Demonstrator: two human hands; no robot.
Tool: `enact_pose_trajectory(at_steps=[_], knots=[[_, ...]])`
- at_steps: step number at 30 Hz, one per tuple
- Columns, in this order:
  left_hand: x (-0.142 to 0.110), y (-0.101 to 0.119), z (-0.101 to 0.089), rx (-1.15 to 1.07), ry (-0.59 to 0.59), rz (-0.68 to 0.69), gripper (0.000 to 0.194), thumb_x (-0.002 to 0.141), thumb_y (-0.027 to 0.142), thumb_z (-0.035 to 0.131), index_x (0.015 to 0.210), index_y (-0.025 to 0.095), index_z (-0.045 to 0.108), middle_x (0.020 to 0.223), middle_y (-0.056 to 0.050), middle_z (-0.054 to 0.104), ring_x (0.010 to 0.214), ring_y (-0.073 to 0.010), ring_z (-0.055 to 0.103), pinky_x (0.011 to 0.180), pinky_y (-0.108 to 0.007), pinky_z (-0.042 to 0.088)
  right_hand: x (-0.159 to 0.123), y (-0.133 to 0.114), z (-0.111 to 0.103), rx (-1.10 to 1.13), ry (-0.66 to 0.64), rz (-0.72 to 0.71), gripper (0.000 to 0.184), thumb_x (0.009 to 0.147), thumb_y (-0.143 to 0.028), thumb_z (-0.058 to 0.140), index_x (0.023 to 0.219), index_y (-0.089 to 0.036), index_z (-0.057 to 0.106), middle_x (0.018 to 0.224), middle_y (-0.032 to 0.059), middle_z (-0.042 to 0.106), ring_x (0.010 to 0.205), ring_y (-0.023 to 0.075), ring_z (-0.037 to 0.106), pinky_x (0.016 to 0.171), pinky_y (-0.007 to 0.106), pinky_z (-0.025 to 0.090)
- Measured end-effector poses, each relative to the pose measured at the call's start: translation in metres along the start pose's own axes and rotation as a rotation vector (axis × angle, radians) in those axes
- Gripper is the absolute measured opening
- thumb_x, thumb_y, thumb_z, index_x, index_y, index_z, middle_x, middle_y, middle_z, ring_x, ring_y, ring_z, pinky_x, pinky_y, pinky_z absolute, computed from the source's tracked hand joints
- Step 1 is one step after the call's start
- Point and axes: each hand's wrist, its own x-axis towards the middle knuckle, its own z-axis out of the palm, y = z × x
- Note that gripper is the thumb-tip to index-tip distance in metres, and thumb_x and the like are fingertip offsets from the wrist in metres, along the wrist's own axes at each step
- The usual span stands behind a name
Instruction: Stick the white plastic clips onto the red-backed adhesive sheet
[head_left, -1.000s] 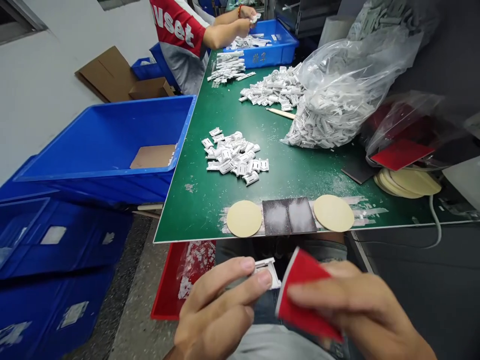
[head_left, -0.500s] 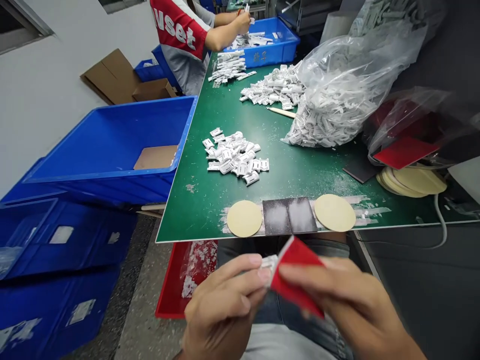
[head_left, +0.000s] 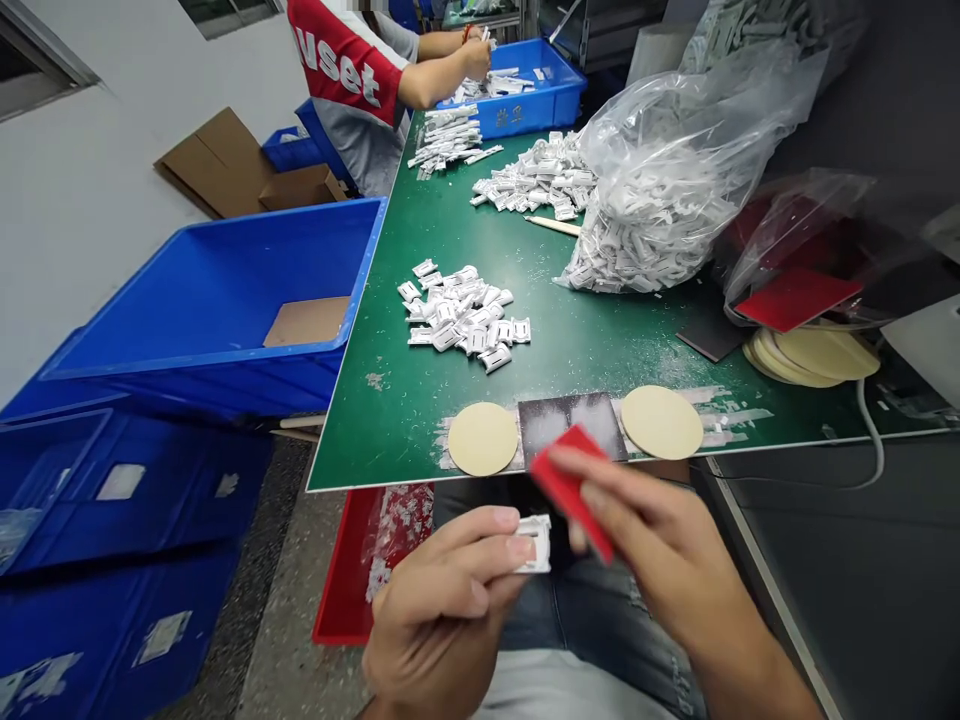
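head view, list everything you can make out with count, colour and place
table: one, green, centre
loose piles: three, white, on table
held piece: one, white, bottom centre
sheet: one, red, right of held piece
discs: two, yellow, near edge
disc stack: one, yellow, table right
squares: two, dark, between discs
stick: one, pale, beside bag
bags: at least two, clear, table right
box: one, blue, table's far end
bins: several, blue, left
tub: one, red, below near edge
cardboard: count unclear, brown, upper left
co-worker: one, red sleeve, far end
left hand: one, grip on held piece
right hand: one, grip on sheet
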Motion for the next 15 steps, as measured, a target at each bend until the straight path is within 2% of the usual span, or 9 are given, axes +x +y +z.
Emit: enact_pose_trajectory(at_steps=[1, 2, 4, 5, 6, 9, 15], knots=[[0.000, 0.001, 0.001, 0.000, -0.002, 0.002, 0.041, 0.077, -0.004, 0.089, 0.086, 0.022, 0.059, 0.088, 0.004, 0.089, 0.087, -0.0244, 0.088, 0.082, -0.034, 0.075, 0.002, 0.001, -0.001, 0.021, 0.090, 0.025, 0.023, 0.105, -0.037, 0.075, 0.125, -0.041, 0.087, 0.070, -0.0034, 0.080, 0.063, 0.0085, 0.068, 0.065, 0.014, 0.056], [0.001, 0.002, 0.002, -0.008, -0.002, -0.003, 0.041, 0.077, -0.004, 0.089, 0.086, 0.022, 0.058, 0.087, 0.004, 0.089, 0.085, -0.0240, 0.088, 0.081, -0.033, 0.075, 0.004, 0.002, -0.001, 0.062, 0.105, 0.050, 0.023, 0.104, -0.040, 0.077, 0.124, -0.040, 0.087, 0.069, -0.0033, 0.079, 0.061, 0.0084, 0.067, 0.064, 0.015, 0.055], [0.004, 0.005, 0.005, -0.055, 0.011, -0.045, 0.040, 0.081, 0.002, 0.090, 0.082, 0.022, 0.056, 0.081, 0.005, 0.087, 0.080, -0.0228, 0.087, 0.078, -0.032, 0.075, 0.007, 0.003, -0.003, 0.125, -0.047, 0.104, 0.026, 0.102, -0.044, 0.078, 0.123, -0.035, 0.088, 0.066, -0.0016, 0.079, 0.057, 0.0100, 0.065, 0.059, 0.018, 0.055], [0.005, 0.007, 0.007, -0.093, 0.022, -0.094, 0.039, 0.084, 0.007, 0.090, 0.080, 0.022, 0.054, 0.077, 0.005, 0.086, 0.078, -0.0223, 0.087, 0.076, -0.031, 0.074, 0.008, 0.003, -0.004, 0.111, -0.082, 0.115, 0.027, 0.101, -0.044, 0.079, 0.123, -0.033, 0.088, 0.066, -0.0010, 0.078, 0.057, 0.0108, 0.065, 0.059, 0.019, 0.055], [0.007, 0.008, 0.009, -0.133, 0.036, -0.153, 0.039, 0.086, 0.012, 0.090, 0.079, 0.022, 0.053, 0.074, 0.005, 0.085, 0.076, -0.0220, 0.087, 0.075, -0.031, 0.074, 0.010, 0.003, -0.004, 0.074, -0.046, 0.111, 0.027, 0.101, -0.043, 0.080, 0.123, -0.032, 0.088, 0.068, -0.0008, 0.079, 0.060, 0.0113, 0.066, 0.060, 0.019, 0.055], [0.010, 0.011, 0.013, -0.241, 0.031, -0.300, 0.041, 0.088, 0.021, 0.091, 0.079, 0.022, 0.051, 0.070, 0.005, 0.084, 0.075, -0.0220, 0.086, 0.073, -0.032, 0.073, 0.010, 0.002, -0.003, 0.003, 0.223, 0.066, 0.027, 0.101, -0.042, 0.080, 0.126, -0.035, 0.087, 0.072, -0.0022, 0.080, 0.066, 0.0109, 0.067, 0.066, 0.018, 0.055], [0.010, 0.011, 0.018, -0.339, 0.072, -0.418, 0.040, 0.086, 0.022, 0.092, 0.082, 0.023, 0.053, 0.072, 0.003, 0.085, 0.077, -0.0227, 0.087, 0.078, -0.034, 0.072, -0.004, -0.007, 0.007, 0.088, 0.177, 0.145, 0.029, 0.100, -0.045, 0.079, 0.124, -0.032, 0.088, 0.074, 0.0016, 0.081, 0.069, 0.0158, 0.069, 0.067, 0.023, 0.056]])
